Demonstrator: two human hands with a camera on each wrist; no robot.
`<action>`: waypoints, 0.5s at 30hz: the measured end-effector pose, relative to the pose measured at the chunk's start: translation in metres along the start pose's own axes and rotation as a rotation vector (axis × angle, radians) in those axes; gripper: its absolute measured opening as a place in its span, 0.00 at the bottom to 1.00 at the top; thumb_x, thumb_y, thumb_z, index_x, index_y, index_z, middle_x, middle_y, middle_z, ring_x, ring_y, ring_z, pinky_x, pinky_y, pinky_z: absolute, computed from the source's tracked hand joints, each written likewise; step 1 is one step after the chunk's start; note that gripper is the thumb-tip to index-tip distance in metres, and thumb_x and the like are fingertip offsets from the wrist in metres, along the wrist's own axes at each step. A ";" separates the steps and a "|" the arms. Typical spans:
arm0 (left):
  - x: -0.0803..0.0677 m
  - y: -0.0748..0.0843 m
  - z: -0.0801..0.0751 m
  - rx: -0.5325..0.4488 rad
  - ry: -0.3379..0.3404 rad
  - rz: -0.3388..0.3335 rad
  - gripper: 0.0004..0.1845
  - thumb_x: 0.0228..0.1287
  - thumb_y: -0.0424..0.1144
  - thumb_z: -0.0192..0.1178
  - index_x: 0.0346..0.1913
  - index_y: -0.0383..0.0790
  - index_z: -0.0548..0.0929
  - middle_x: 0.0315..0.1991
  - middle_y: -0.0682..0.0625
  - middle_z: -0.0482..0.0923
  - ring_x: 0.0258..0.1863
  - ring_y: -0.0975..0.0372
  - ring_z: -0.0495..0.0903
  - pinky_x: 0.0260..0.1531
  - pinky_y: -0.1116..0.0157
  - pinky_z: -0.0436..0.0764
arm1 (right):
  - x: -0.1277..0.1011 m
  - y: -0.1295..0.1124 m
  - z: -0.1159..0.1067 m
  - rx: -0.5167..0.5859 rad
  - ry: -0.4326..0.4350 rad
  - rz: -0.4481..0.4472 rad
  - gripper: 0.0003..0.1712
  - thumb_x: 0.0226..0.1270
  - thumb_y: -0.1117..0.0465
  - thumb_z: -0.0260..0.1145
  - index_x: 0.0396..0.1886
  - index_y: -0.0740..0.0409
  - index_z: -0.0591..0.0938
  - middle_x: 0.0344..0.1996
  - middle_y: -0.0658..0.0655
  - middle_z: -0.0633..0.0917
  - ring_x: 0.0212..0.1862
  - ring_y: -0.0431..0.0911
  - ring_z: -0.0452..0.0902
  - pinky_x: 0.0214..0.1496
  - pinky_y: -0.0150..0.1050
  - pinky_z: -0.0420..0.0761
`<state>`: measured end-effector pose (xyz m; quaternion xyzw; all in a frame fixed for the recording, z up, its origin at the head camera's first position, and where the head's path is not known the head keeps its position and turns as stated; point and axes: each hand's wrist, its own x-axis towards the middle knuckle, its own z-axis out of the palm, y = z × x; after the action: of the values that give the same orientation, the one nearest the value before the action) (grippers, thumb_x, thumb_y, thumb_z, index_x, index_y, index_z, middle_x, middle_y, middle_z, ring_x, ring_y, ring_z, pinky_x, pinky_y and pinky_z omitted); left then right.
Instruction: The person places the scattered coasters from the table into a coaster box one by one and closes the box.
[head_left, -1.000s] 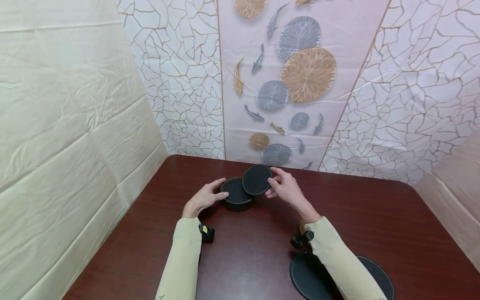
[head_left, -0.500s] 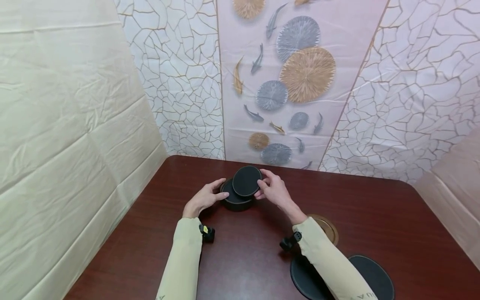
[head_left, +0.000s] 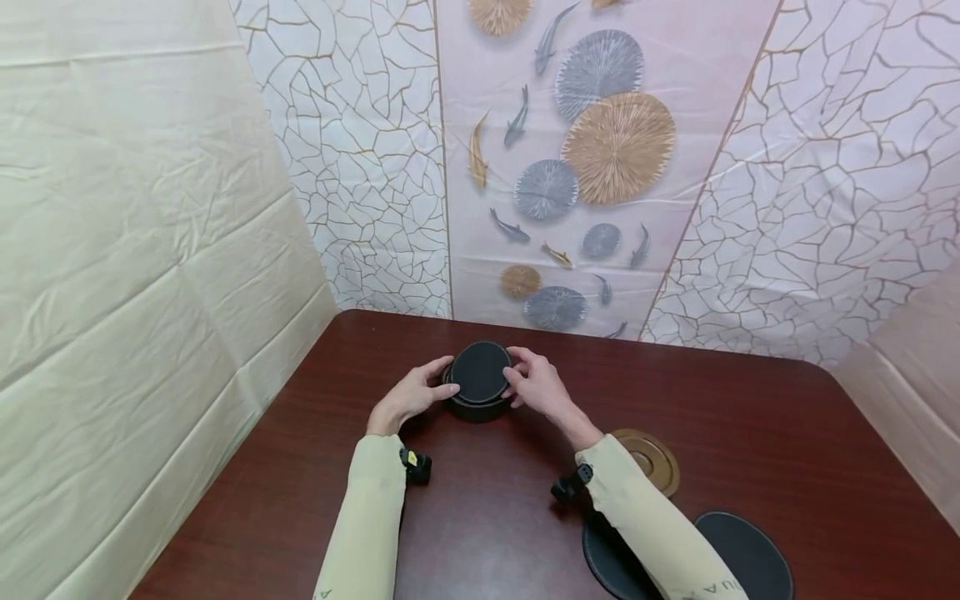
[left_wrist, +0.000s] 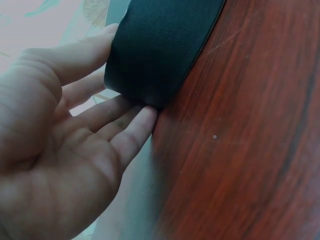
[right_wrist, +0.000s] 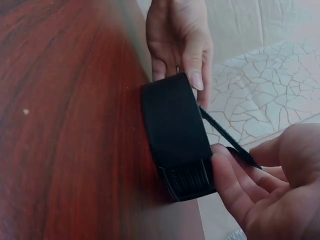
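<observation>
The right grip (head_left: 536, 385) is pinched in, holding the edge of a thin black disc (head_left: 480, 372) tilted over a round black holder (head_left: 477, 412) on the counter (head_left: 480, 517); I can't tell whether disc and holder touch. The left grip (head_left: 411, 398) curls round the holder's other side, thumb at the rim. To me this is the setting-in step; next, the disc probably needs centring, lowering flat and letting go. The left sleeve (head_left: 363, 508) points forward, while the right sleeve (head_left: 656, 521) slants inward above dark discs (head_left: 746, 554), beside a brown round piece (head_left: 652, 462).
</observation>
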<state>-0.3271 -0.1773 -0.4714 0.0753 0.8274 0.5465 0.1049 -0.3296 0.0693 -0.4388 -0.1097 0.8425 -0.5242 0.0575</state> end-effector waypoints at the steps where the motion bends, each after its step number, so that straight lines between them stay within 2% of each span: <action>1: 0.000 0.000 0.000 -0.005 -0.001 -0.001 0.37 0.65 0.44 0.65 0.75 0.52 0.63 0.74 0.49 0.64 0.74 0.53 0.62 0.69 0.52 0.66 | 0.000 0.000 0.001 -0.022 -0.007 -0.001 0.29 0.73 0.61 0.59 0.72 0.57 0.67 0.35 0.62 0.87 0.30 0.52 0.86 0.32 0.49 0.85; 7: 0.001 -0.002 0.001 -0.027 -0.010 -0.004 0.38 0.65 0.44 0.65 0.75 0.53 0.62 0.73 0.48 0.65 0.73 0.53 0.63 0.68 0.51 0.68 | 0.001 0.002 0.004 -0.081 -0.021 0.018 0.27 0.73 0.59 0.61 0.70 0.54 0.70 0.36 0.58 0.87 0.33 0.51 0.86 0.29 0.45 0.84; 11: 0.001 -0.002 0.000 -0.008 0.003 -0.004 0.37 0.64 0.44 0.66 0.75 0.54 0.64 0.73 0.49 0.65 0.73 0.54 0.63 0.68 0.52 0.67 | 0.000 0.001 0.004 -0.095 -0.029 0.026 0.28 0.72 0.59 0.62 0.70 0.54 0.70 0.35 0.58 0.87 0.34 0.53 0.85 0.29 0.44 0.84; 15: 0.001 -0.002 -0.001 0.008 0.012 -0.002 0.36 0.64 0.44 0.66 0.74 0.54 0.64 0.73 0.49 0.65 0.73 0.54 0.63 0.69 0.52 0.67 | 0.002 0.000 0.002 -0.153 -0.037 0.022 0.28 0.72 0.57 0.62 0.69 0.53 0.70 0.30 0.57 0.84 0.28 0.50 0.79 0.26 0.39 0.79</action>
<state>-0.3286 -0.1784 -0.4735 0.0715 0.8304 0.5434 0.1003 -0.3305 0.0668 -0.4400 -0.1141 0.8800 -0.4557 0.0703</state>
